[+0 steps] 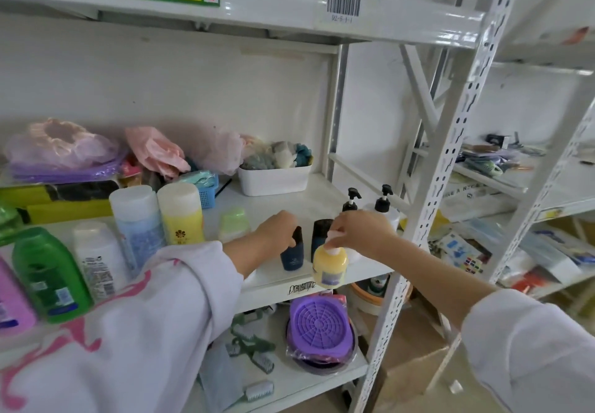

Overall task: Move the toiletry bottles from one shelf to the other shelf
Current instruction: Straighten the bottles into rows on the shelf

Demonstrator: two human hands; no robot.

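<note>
Left hand gripped a navy bottle on the shelf; at its 3 o'clock, right hand pinched a yellow pump bottle.

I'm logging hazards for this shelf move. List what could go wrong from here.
1. The right hand holds the yellow pump bottle only by its white top, out past the shelf edge; it could slip and fall.
2. The left hand grips a dark blue bottle right beside a second dark bottle, which might tip when it lifts.
</note>
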